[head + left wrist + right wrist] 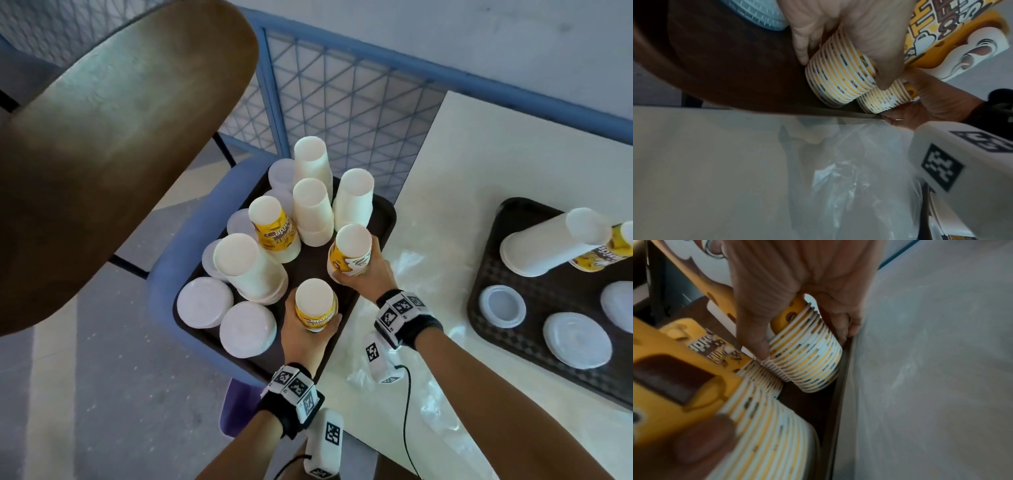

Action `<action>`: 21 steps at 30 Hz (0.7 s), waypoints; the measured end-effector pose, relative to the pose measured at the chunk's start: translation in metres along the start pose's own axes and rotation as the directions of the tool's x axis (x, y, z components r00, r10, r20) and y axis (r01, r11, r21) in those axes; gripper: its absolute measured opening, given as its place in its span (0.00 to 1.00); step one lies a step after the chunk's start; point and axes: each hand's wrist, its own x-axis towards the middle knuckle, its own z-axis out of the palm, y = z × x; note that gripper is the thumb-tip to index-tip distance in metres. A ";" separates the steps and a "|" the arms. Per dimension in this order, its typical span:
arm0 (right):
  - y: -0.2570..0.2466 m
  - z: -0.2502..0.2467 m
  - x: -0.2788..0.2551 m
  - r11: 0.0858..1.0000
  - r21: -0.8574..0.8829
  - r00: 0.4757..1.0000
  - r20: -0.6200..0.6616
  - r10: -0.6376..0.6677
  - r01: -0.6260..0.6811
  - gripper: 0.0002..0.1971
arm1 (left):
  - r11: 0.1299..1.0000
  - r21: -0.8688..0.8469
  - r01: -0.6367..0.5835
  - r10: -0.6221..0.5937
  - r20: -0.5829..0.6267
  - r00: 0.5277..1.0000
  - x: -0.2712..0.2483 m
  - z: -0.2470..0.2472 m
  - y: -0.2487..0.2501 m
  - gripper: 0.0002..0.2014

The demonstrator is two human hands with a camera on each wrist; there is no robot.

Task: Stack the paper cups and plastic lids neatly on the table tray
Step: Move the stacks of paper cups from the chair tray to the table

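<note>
Two upside-down stacks of yellow printed paper cups stand on the brown chair tray point(385, 214). My left hand point(310, 337) grips the near stack point(315, 305) around its lower part; in the left wrist view my fingers point(875, 48) wrap its ringed rims point(840, 78). My right hand point(373, 270) grips the other yellow stack point(350, 251) at the tray's right edge, and the right wrist view shows its rims point(807, 356) between thumb and fingers. The table tray point(548, 301) on the right holds a lying stack of white and yellow cups point(548, 246) and plastic lids point(577, 339).
More white cup stacks point(310, 205), a third yellow stack point(274, 229) and piles of lids point(247, 329) crowd the chair tray, which sits on a blue chair point(164, 274). Crumpled clear plastic point(411, 359) lies on the white table point(479, 154). A blue mesh railing point(342, 102) stands behind.
</note>
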 end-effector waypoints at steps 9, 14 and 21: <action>0.020 -0.078 -0.067 0.939 0.336 0.985 -0.173 -0.015 0.074 0.33 | 0.997 0.023 -0.068 0.067 0.037 0.997 -0.001 0.004 0.022 0.42; 0.086 -0.161 -0.141 0.937 0.347 0.919 -0.382 0.096 0.046 0.30 | 0.980 0.000 -0.199 0.188 0.330 0.925 -0.030 0.062 0.061 0.33; 0.190 -0.282 -0.259 0.913 0.409 0.677 -0.670 0.305 -0.007 0.31 | 0.941 -0.012 -0.337 0.213 0.796 0.566 -0.128 0.200 0.078 0.42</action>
